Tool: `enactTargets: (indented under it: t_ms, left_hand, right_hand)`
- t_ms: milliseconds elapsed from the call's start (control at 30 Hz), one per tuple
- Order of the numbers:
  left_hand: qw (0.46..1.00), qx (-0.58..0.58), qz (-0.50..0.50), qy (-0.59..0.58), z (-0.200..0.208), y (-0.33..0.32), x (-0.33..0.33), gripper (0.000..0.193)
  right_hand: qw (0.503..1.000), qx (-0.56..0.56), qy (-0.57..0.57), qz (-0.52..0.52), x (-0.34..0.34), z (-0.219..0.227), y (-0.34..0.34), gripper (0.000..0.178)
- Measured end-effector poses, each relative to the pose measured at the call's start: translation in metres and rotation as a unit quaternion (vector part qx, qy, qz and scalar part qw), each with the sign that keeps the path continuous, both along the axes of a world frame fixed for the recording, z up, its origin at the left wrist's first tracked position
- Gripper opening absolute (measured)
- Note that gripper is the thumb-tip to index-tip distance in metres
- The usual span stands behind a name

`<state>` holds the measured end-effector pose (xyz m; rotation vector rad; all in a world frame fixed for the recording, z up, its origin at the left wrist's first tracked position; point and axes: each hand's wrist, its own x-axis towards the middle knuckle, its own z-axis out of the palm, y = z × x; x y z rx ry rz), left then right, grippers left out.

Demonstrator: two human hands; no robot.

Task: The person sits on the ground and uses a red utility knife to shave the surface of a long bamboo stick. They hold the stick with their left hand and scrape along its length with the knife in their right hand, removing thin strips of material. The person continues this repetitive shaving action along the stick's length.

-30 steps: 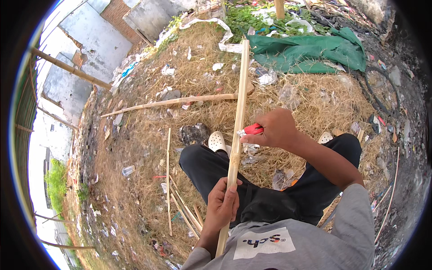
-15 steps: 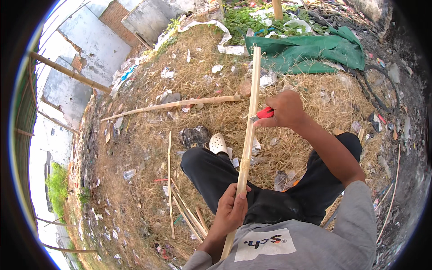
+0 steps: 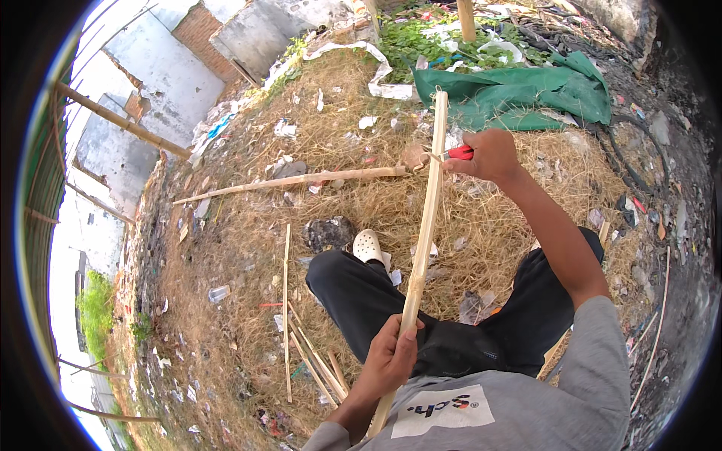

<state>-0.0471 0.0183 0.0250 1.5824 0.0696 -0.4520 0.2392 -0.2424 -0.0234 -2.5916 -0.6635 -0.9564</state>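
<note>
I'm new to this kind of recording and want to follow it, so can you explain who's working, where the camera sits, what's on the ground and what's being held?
There is no machine: a person works bare-handed. The view comes from a wide fisheye camera worn on the head, looking down, so straight edges bend near the rim. The left hand grips a long, pale, bamboo-like strip toward its lower end. The right hand holds a small red-handled cutting tool at the strip's upper part. On the dry, straw-coloured grass lie thin pale sticks, scattered litter and a crumpled green sheet.
</note>
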Motion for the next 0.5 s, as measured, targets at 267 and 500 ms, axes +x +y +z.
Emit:
enactTargets:
  t_ms: [267, 500]
  left_hand:
    - [1.000, -0.014, 0.005, 0.028, 0.000, -0.001, -0.003, 0.025]
    - [0.999, -0.016, -0.019, 0.043, 0.004, -0.005, 0.001, 0.025]
  right_hand:
    - [0.997, 0.008, 0.016, -0.074, 0.030, 0.002, -0.017, 0.068]
    - [0.986, -0.003, 0.051, -0.158, 0.066, 0.020, -0.049, 0.073]
